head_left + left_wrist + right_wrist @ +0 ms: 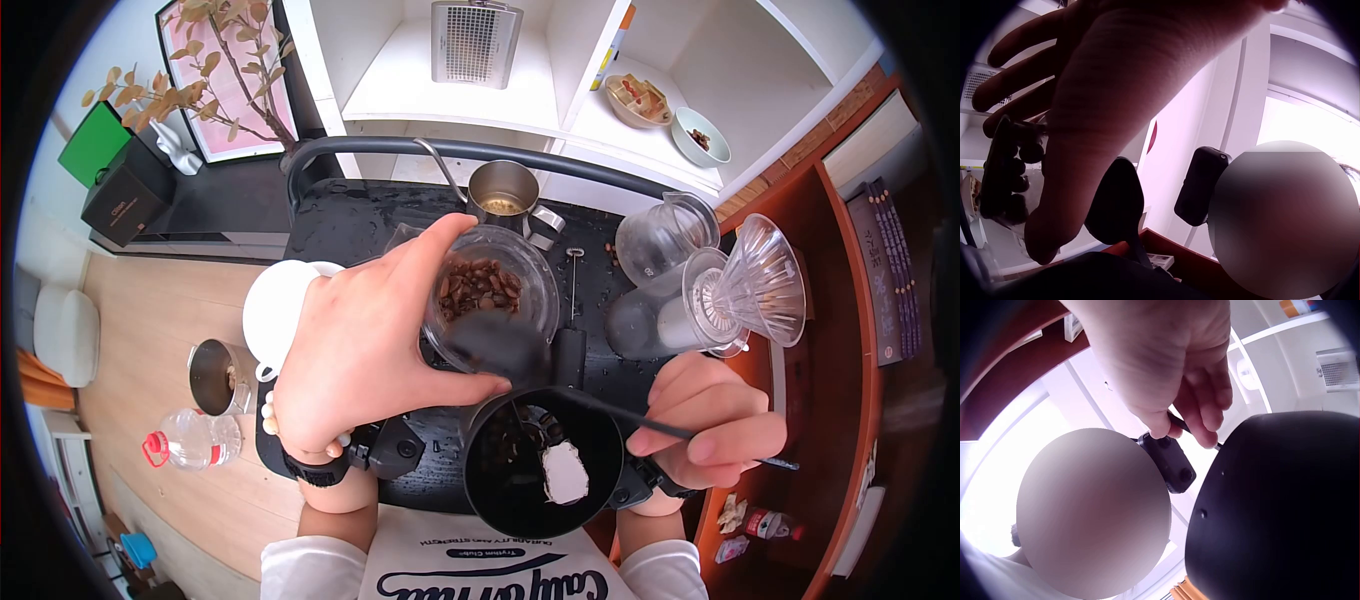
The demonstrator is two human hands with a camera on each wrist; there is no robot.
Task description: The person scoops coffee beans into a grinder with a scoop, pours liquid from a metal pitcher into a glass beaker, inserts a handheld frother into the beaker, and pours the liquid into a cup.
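My left hand spans a clear cup of coffee beans, thumb and forefinger at opposite sides of its rim. In the left wrist view the beans show through the cup wall, between the thumb and the other fingers. My right hand pinches the thin handle of a black spoon. Blurred in the head view, the spoon's bowl overlaps the near side of the cup. Close to my body stands an open black canister, with some beans and a white label or packet inside.
Behind the cup is a steel gooseneck kettle. A small whisk lies to its right, near clear jugs and a ribbed dripper. A white cup is left of my wrist. A black rail edges the table's far side.
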